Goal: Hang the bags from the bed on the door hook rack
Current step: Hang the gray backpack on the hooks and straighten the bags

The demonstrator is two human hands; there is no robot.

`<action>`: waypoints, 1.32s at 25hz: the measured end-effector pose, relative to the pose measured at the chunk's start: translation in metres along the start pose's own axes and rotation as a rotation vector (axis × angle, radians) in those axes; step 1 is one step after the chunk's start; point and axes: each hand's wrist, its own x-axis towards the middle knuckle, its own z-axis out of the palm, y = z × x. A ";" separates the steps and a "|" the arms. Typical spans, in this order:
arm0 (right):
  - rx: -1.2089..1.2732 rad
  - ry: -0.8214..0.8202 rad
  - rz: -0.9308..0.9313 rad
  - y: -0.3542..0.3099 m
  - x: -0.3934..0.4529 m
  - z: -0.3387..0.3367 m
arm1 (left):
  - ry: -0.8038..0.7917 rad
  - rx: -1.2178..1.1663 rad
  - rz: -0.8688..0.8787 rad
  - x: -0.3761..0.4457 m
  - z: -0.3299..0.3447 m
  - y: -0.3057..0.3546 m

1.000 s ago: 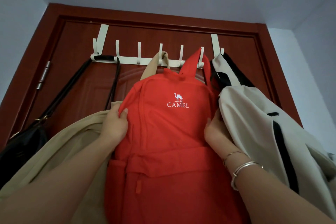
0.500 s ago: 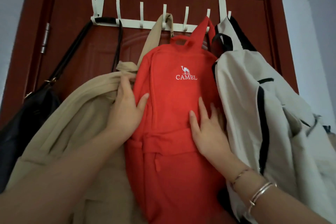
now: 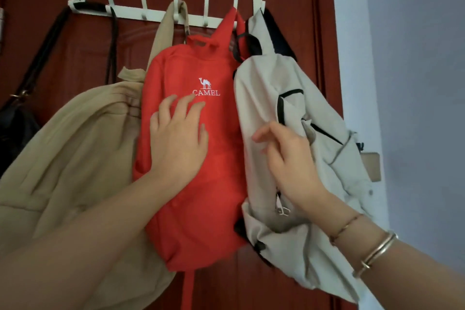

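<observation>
Four bags hang from the white hook rack [image 3: 161, 14] on the red door, the red backpack [image 3: 191, 158] between a tan bag [image 3: 75, 148] and a pale grey backpack [image 3: 289, 88]. Settling it well likely means smoothing it flat without lifting its loop off the hook. The left hand [image 3: 178, 143] presses it with fingers spread; the right hand [image 3: 289, 158], fingers loosely bent, touches the grey backpack, gripping nothing.

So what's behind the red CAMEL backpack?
The red CAMEL backpack overlaps the tan backpack on its left edge, with the dark red door behind. Its loop runs up to the white hook rack. Whatever lies directly behind its body is covered.
</observation>
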 end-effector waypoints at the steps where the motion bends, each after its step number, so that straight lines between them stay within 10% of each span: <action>1: 0.024 0.053 -0.025 0.006 0.002 -0.020 | -0.099 -0.166 -0.129 -0.001 0.002 0.025; 4: 0.007 0.281 0.021 0.051 0.013 -0.076 | -0.521 -0.806 -0.600 -0.009 0.010 0.101; 7: -0.191 0.312 0.341 0.125 0.026 -0.106 | -0.530 -0.985 -0.661 -0.028 0.027 0.144; 11: -0.283 -0.199 0.536 0.187 0.034 -0.107 | -0.242 -0.832 -0.519 -0.027 0.048 0.129; 19: -0.118 -0.217 0.494 0.186 -0.002 -0.081 | 0.063 -0.709 -0.581 0.043 0.047 0.065; 33: -0.198 -0.300 0.645 0.137 -0.010 -0.064 | -0.222 -0.542 -0.746 -0.013 0.004 0.038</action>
